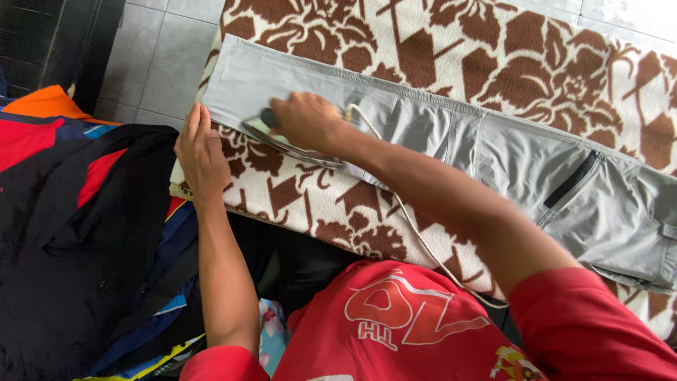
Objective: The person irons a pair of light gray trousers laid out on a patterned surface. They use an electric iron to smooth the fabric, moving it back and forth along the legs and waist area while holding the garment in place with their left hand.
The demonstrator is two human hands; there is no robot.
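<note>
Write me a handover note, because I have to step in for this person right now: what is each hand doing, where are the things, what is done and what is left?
Right hand: closed on the handle of the iron, which sits on the grey trousers near the leg end.
Left hand: flat, pressing the blanket edge at the trouser hem, holding nothing.
Things: trousers lie along the brown and white floral blanket; the iron's cord trails back toward the person. A pile of dark and coloured clothes lies to the left.
Done: the leg looks flat.
Left: how much is already pressed cannot be told; the pocket end likely remains.
</note>
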